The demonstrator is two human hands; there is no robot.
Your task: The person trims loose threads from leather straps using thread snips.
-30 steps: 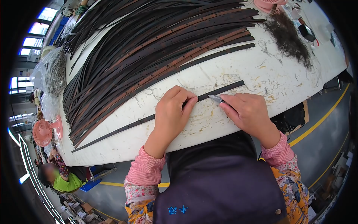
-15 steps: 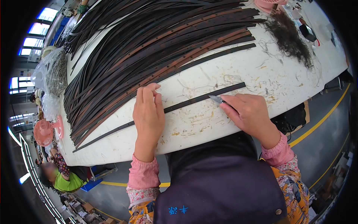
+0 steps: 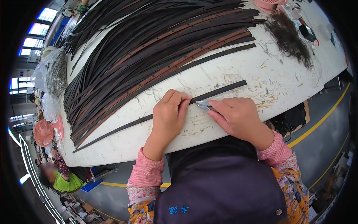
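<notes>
A long black strip [image 3: 220,90] lies slantwise over the white table [image 3: 220,123] in front of me. My left hand [image 3: 168,114] is closed at the strip's middle, thumb and fingers pressed together near its edge; its fingertips partly hide the strip. In my right hand [image 3: 236,116] are small metal snips [image 3: 205,106], their blades parted and pointing left at the strip, just right of my left fingertips. Whether a thread lies between the blades is too small to tell.
Beyond the strip lies a large pile of black and brown strips [image 3: 149,56]. Dark loose fibres [image 3: 289,37] and a black box [image 3: 307,33] sit at the upper right. Plastic bags [image 3: 54,74] and a pink fan [image 3: 43,132] are at the left, near a person in green [image 3: 67,183].
My left hand first let go of the strip and moved left, then came back right and closed on it. The snips moved left along the strip, and their blades opened.
</notes>
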